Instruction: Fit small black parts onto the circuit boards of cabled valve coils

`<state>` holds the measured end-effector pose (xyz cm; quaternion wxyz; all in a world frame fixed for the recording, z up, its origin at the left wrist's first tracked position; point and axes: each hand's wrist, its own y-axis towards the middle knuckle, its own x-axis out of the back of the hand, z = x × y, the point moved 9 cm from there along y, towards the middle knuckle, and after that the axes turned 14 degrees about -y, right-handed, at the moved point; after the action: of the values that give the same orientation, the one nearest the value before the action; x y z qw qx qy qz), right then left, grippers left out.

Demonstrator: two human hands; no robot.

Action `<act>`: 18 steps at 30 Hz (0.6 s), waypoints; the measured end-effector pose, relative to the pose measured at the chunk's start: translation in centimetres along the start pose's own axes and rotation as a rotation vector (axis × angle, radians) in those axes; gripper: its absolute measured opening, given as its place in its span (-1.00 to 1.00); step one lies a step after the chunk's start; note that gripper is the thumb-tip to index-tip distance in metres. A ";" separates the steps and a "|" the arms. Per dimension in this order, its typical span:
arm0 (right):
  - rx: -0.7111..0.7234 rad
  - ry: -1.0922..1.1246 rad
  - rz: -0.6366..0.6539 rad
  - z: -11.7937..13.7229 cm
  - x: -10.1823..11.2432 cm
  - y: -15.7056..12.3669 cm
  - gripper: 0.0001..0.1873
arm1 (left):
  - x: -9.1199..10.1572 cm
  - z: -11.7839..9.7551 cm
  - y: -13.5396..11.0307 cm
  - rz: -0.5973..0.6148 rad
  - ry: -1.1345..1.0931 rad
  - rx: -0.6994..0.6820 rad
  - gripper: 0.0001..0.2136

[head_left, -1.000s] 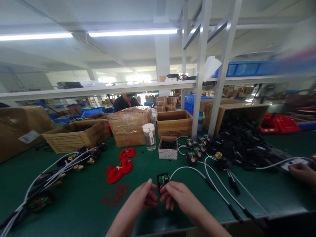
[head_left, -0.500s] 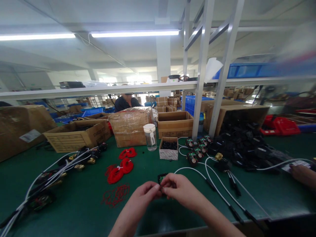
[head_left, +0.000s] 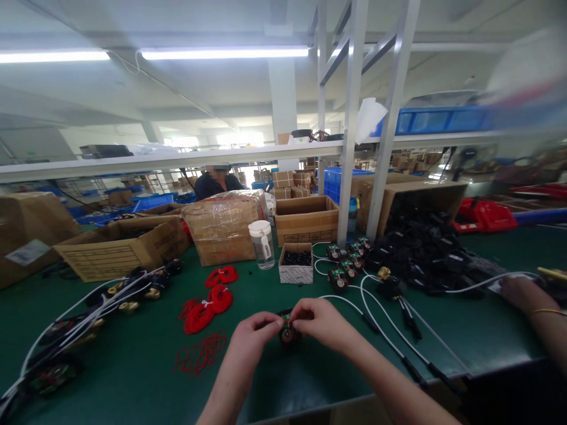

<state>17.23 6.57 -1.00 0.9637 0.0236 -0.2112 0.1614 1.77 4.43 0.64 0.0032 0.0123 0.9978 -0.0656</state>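
Note:
Between my two hands is a small black housing with a green circuit board and a round metallic part (head_left: 287, 335). My left hand (head_left: 257, 337) pinches its left side between thumb and fingers. With bent fingertips, my right hand (head_left: 322, 323) grips the upper right side of the same unit. Part of the unit is hidden behind the fingers. Loose thin red wires (head_left: 201, 353) lie left of my left hand, below tied bundles of red wire (head_left: 208, 310). Similar circuit board units (head_left: 340, 277) with white cables stand beyond my right hand.
A small box of black parts (head_left: 296, 271) and a lidded clear jug (head_left: 262, 247) stand ahead. White cables with brass fittings (head_left: 128, 307) lie left. Black housings (head_left: 411, 251) spill from a carton at right, near another person's hand (head_left: 525, 294). A metal post (head_left: 352, 130) rises behind.
The unit has turned so its round metallic part faces me. My fingers have shifted to its two sides. The view has swung slightly right. The other person's hand has come further in.

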 end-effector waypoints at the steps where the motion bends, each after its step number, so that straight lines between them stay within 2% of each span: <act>1: -0.001 0.000 -0.006 -0.2 0.0 0.1 -0.84 | -0.1 0.2 0.3 0.001 0.002 0.001 -0.77; 7: -0.013 -0.024 -0.068 -1.1 0.0 1.0 -0.86 | -0.4 2.1 1.7 0.009 -0.005 0.023 -0.72; 13: -0.009 -0.064 -0.134 -1.1 0.4 1.7 -0.88 | 0.3 2.7 2.1 -0.032 -0.083 0.084 -0.69; 18: -0.023 -0.076 -0.136 -0.9 0.5 2.0 -0.88 | 0.7 3.1 2.5 -0.060 -0.165 0.147 -0.51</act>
<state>17.32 8.69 -1.63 0.9640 0.0329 -0.2474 0.0921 1.11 6.52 -2.76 0.0822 -0.0229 0.9866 -0.1394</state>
